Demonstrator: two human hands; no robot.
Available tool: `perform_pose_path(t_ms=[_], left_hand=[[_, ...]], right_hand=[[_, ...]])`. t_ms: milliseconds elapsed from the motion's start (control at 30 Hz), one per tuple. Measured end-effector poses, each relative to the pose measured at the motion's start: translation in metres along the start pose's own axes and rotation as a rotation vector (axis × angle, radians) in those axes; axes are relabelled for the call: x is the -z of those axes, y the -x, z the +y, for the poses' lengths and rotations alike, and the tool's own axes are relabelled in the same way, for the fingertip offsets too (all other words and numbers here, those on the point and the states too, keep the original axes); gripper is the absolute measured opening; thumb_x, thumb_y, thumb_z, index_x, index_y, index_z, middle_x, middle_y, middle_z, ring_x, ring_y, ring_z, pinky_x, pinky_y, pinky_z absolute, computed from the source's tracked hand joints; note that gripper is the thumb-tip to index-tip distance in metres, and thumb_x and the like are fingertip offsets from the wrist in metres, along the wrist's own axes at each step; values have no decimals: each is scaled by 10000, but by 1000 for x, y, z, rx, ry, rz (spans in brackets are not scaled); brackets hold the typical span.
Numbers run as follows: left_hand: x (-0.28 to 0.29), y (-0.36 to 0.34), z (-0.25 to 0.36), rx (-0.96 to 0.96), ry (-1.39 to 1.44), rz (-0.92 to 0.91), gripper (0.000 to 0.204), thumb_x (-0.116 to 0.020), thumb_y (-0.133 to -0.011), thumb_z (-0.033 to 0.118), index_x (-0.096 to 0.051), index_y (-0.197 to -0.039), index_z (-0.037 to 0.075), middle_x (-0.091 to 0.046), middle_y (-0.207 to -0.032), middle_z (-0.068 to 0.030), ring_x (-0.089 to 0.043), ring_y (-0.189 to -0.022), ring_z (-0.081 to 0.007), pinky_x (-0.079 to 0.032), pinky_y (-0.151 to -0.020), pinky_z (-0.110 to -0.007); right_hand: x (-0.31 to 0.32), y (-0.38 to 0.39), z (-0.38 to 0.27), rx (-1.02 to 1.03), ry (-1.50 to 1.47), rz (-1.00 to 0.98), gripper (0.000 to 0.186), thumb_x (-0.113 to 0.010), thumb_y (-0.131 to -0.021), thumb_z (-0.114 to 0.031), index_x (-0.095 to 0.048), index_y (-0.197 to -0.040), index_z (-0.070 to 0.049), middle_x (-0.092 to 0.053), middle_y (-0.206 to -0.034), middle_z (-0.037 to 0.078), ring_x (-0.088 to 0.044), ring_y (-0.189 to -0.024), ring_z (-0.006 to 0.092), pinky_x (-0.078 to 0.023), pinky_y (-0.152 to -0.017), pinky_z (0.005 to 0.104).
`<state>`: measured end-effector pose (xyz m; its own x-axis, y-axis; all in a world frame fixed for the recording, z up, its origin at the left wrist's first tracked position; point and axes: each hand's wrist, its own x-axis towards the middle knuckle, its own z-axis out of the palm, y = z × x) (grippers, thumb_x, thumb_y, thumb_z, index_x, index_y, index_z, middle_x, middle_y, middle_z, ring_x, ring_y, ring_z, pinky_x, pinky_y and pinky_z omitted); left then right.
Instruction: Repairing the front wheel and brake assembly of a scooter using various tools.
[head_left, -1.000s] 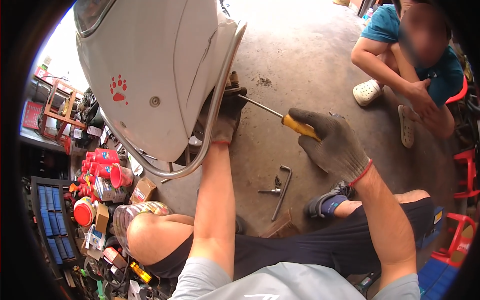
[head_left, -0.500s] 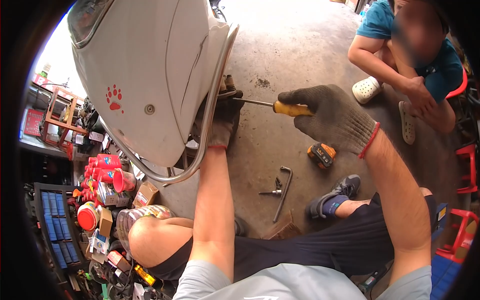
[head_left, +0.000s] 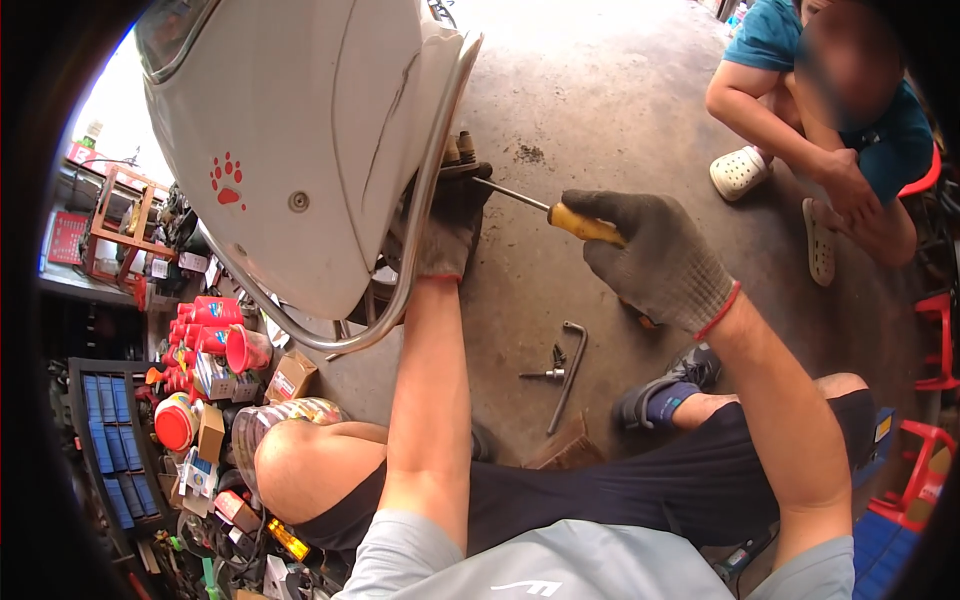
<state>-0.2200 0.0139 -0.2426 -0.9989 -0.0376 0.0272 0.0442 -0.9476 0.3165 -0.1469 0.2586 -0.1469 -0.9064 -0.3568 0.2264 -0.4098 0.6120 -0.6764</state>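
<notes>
My right hand [head_left: 660, 250], in a dark knit glove with a red cuff, is closed around the yellow handle of a screwdriver [head_left: 583, 224]. The screwdriver's shaft points left and slightly up, its tip at a dark metal part with short brownish cylinders [head_left: 460, 152]. That part is gripped by my gloved left hand [head_left: 450, 228], whose fingers are partly hidden behind a chrome tube [head_left: 432, 150]. The tube runs along the white body panel [head_left: 290, 130] of a scooter-like vehicle, marked with a red paw print.
On the floor lie a bent steel wrench [head_left: 569, 380] and a small T-shaped tool [head_left: 545, 375]. A cordless-tool battery [head_left: 640, 316] sits mostly behind my right hand. Another person [head_left: 800, 130] squats at the upper right. Red bottles [head_left: 212, 315] and boxes crowd the left.
My right hand has moved slightly down and left, and the screwdriver now slopes more steeply, its tip higher than its handle. My left hand has shifted a little upward with the metal part.
</notes>
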Motion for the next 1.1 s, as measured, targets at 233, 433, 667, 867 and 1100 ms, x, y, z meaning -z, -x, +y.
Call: perform_pose_path(t_ms=[233,433,667,867,1100], left_hand=[[8,-7,-2,-119,-73,-27,359,-544,-1013,342,-644,-1205,56,-681,-1170,-123,-660,-1108,-262,-542,-996,-525],[-7,-5,-14,-124,-75,2,365,-546,-1012,343,-655,-1178,37,-701,-1110,-140,-676,-1068,-286,-561,-962,-528],[-6,5,-6,-57,-127,-76,326,-589,-977,258,-652,-1189,18,-698,-1147,-156,-663,-1104,-296,-493,-1077,-502],[-5,3,-4,-49,-139,-31,308,-614,-963,222,-653,-1198,27,-704,-1137,-139,-669,-1086,-297,-526,-1035,-513],[22,-10,-2,-124,-448,22,380,-623,-957,273,-583,-1238,20,-626,-1091,-134,-655,-939,-273,-587,-852,-412]], right_hand=[[-8,7,3,-12,6,1,409,-639,-795,-102,-691,-1196,-36,-716,-1027,207,-717,-898,343,-575,-827,394],[5,4,13,18,-25,-15,408,-639,-810,-95,-683,-1212,-41,-712,-1035,221,-723,-890,327,-575,-809,382],[18,-7,7,-10,-4,-97,425,-647,-805,-105,-678,-1223,-38,-718,-1039,215,-725,-895,323,-574,-823,365],[17,-15,3,-17,-15,-138,394,-637,-811,-104,-693,-1195,-35,-725,-998,212,-728,-878,317,-577,-809,369],[-6,-5,4,47,13,-4,357,-651,-810,-108,-708,-1157,-49,-723,-959,207,-726,-855,333,-580,-778,397]])
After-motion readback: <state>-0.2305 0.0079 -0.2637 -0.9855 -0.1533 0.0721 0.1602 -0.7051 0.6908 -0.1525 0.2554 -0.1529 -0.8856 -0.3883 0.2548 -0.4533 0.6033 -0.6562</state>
